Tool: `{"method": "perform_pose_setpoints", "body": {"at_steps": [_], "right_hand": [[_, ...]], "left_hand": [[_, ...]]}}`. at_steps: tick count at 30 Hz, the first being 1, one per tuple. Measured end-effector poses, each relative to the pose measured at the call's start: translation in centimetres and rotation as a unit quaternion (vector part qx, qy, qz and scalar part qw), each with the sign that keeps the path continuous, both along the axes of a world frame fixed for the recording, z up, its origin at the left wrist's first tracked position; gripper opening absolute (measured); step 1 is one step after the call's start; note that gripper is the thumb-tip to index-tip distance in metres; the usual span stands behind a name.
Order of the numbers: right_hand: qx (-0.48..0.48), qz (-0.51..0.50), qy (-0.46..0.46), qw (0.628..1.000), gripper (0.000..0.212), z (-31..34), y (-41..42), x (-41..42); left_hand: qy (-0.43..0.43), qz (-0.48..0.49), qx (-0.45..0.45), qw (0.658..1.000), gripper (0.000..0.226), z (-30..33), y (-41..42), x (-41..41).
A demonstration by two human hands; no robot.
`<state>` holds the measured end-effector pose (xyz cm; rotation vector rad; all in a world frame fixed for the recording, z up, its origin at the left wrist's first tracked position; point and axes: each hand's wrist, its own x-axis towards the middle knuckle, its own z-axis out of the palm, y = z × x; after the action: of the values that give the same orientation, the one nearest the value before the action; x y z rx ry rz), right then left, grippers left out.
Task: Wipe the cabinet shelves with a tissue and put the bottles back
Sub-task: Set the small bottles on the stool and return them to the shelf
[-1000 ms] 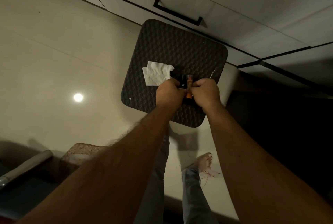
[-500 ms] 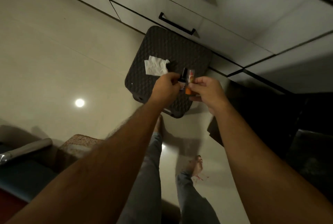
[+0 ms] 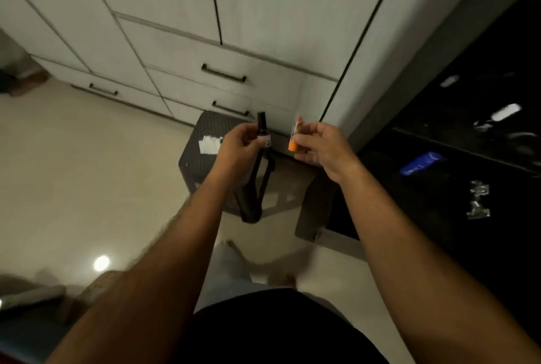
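My left hand point(image 3: 240, 148) grips a small dark bottle with a black cap point(image 3: 262, 131), held upright in front of me. My right hand point(image 3: 320, 147) pinches a small bottle with an orange end point(image 3: 294, 138). Both hands are raised above a dark woven stool point(image 3: 202, 144), and a crumpled white tissue point(image 3: 209, 144) lies on the stool's top at its left side. To my right the open dark cabinet shelf point(image 3: 453, 188) holds a blue tube point(image 3: 421, 163) and some shiny wrappers point(image 3: 477, 200).
White drawers with black handles point(image 3: 224, 74) and tall doors stand behind the stool. Pale tiled floor point(image 3: 87, 173) spreads to the left. The open cabinet door edge point(image 3: 380, 71) runs up beside my right hand. My feet stand below the stool.
My hands lifted both small bottles off the stool and moved apart. The view swung up and right, bringing the dark cabinet shelf into sight.
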<state>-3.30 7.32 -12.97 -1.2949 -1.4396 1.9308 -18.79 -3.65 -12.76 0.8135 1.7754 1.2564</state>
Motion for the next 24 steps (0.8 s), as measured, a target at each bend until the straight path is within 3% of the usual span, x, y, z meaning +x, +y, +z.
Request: {"method": "perform_pose_setpoints", "body": {"at_steps": [12,24], "right_hand": [[0.104,-0.176,0.029,0.978,0.013,8.9,-3.7,11.0],[0.208,-0.308,0.041,0.927,0.019,13.9,-5.4,20.9]], "left_hand": [[0.029,-0.157,0.091,0.983,0.021,8.9,1.5,7.3],[0.073,-0.279,0.17,0.942,0.022,15.1,5.4,16.2]]}}
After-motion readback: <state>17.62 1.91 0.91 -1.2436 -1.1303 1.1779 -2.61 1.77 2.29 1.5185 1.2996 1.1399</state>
